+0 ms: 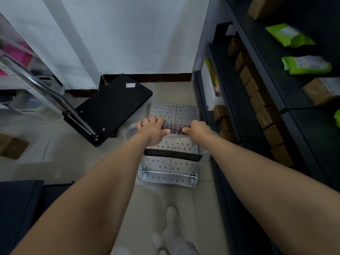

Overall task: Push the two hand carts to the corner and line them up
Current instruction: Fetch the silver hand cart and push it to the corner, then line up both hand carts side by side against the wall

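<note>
The left hand point(152, 128) and right hand point(197, 130) both grip the striped handle point(174, 128) of the silver cart point(185, 112), fingers point(149, 120) curled round it. Its deck lies just beyond the fingers, beside the shelf point(230, 85). The black cart point(114, 105) stands to their left, near the wall point(128, 34).

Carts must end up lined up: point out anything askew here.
The black cart sits diagonally to the wall, not parallel with the silver cart that the left hand and right hand grip.
</note>
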`<move>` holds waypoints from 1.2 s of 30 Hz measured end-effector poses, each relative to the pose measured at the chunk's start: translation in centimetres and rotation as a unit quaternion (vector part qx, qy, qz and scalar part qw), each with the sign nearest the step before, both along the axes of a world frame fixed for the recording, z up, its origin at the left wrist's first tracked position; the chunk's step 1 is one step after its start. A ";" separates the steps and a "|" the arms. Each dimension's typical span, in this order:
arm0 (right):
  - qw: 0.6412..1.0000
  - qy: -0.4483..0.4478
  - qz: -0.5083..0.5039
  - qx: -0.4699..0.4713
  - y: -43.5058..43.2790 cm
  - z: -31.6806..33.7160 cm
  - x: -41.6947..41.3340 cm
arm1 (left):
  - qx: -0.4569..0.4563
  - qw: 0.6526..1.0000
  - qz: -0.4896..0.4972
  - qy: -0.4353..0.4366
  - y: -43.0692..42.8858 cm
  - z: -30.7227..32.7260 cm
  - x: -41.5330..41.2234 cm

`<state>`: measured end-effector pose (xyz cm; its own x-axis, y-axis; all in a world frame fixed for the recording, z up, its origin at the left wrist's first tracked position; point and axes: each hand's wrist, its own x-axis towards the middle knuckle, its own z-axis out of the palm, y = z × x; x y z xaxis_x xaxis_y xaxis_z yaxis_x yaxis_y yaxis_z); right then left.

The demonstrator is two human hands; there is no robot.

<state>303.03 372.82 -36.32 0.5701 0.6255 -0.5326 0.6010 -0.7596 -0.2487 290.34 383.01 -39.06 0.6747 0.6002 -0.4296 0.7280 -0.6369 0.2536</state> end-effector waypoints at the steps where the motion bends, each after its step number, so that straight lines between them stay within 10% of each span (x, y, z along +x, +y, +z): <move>1: 1.000 0.008 -0.003 0.009 0.1 0.1 0.5 | -0.002 1.000 -0.001 -0.001 0.2 0.0 0.4; 11: 0.995 -0.055 0.073 0.037 1.5 1.6 2.7 | -0.083 0.994 0.023 -0.061 1.5 1.2 2.0; 16: 0.981 0.054 0.007 0.185 3.3 4.3 2.1 | -0.135 0.968 0.120 -0.172 3.1 3.5 1.3; 23: 0.914 0.166 -0.041 0.369 4.6 8.5 -1.0 | -0.145 0.865 0.239 -0.417 3.0 9.4 -0.2; 36: 0.771 0.286 -0.089 0.562 6.6 19.6 -5.2 | -0.067 0.754 0.226 -0.613 2.6 22.1 -3.7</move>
